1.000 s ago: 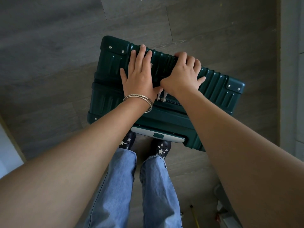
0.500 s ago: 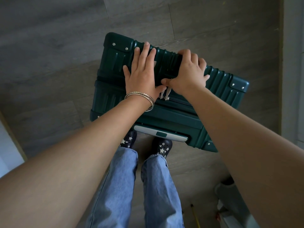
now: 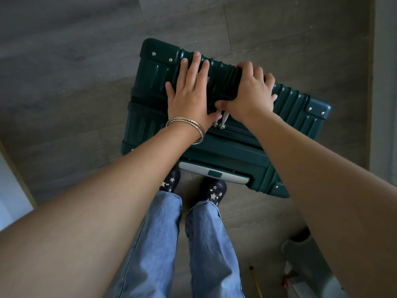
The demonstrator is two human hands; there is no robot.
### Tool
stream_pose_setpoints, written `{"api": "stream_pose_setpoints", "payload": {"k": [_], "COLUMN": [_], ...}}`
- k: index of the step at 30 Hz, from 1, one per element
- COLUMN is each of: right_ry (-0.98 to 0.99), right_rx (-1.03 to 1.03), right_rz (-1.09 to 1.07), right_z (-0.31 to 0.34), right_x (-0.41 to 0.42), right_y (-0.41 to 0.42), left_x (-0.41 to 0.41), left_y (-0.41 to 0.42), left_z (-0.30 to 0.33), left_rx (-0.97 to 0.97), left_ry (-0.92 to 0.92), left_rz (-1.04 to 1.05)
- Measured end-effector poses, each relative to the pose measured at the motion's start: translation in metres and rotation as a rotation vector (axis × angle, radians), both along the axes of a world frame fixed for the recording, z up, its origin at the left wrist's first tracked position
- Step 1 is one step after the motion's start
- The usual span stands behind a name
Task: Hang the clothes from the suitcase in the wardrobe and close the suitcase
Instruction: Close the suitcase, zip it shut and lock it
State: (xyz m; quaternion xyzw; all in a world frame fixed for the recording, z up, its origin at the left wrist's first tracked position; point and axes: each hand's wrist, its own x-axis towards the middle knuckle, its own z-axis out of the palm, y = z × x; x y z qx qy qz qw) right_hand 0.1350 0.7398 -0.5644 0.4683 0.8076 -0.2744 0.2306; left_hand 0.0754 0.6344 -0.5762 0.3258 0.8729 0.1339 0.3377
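dark green ribbed hard-shell suitcase: upright on grey wood-plank floor, zipped shut, just beyond both feet | left hand: fingers straight, pressed flat on top of shell | right hand: fingers curled over far top edge; thumb beside silver zipper pulls

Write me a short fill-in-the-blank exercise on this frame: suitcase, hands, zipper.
1. The suitcase is dark ____ in colour.
2. The left hand lies ____ on the shell, fingers straight.
3. The bracelets sit on the ____ wrist.
4. The zipper pulls hang ____ the two hands; the right hand curls over the shell's edge.

Missing words: green; flat; left; between
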Motion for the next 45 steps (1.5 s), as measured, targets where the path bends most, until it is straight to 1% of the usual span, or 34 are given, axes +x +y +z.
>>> {"api": "stream_pose_setpoints", "payload": {"k": [4, 7, 9, 12, 14, 18, 19, 22, 27, 36, 38, 42, 45], "right_ry": [0.008, -0.007, -0.011, -0.017, -0.024, -0.042, -0.041, -0.023, -0.019, -0.016, -0.025, -0.047, -0.061], "right_rx": [-0.01, -0.022, -0.02, -0.016, -0.012, 0.027, 0.034, 0.046, 0.066, 0.06, 0.049, 0.03, 0.008], "right_rz": [0.068, 0.136, 0.178, 0.227, 0.239, 0.328, 0.327, 0.381, 0.508, 0.775, 0.812, 0.945, 1.054], "right_z": [0.002, 0.003, 0.005, 0.008, 0.009, 0.007, 0.007, 0.008, 0.01, 0.011, 0.011, 0.012, 0.012], "right_x": [0.004, 0.001, -0.004, -0.013, -0.017, -0.019, -0.018, -0.015, -0.009, -0.004, -0.005, -0.001, 0.004], "right_y": [-0.002, -0.011, -0.019, -0.032, -0.035, -0.052, -0.053, -0.07, -0.108, -0.199, -0.214, -0.262, -0.304], "left_x": [-0.003, -0.006, -0.012, -0.021, -0.021, -0.01, -0.009, -0.002, 0.027, 0.079, 0.089, 0.117, 0.142], "left_y": [-0.014, -0.034, -0.05, -0.083, -0.103, -0.138, -0.139, -0.157, -0.194, -0.29, -0.307, -0.358, -0.396], "left_z": [0.0, 0.004, 0.008, 0.014, 0.015, 0.018, 0.018, 0.023, 0.026, 0.026, 0.025, 0.02, 0.019], "left_rx": [0.086, 0.11, 0.086, -0.026, -0.09, -0.111, -0.116, -0.113, -0.139, -0.157, -0.163, -0.178, -0.2], "left_ry": [-0.036, -0.023, 0.004, 0.038, 0.027, -0.052, -0.064, -0.066, -0.083, -0.116, -0.122, -0.11, -0.094], "left_rz": [0.03, 0.047, 0.09, 0.221, 0.238, 0.261, 0.24, 0.289, 0.409, 0.611, 0.622, 0.672, 0.751]}}
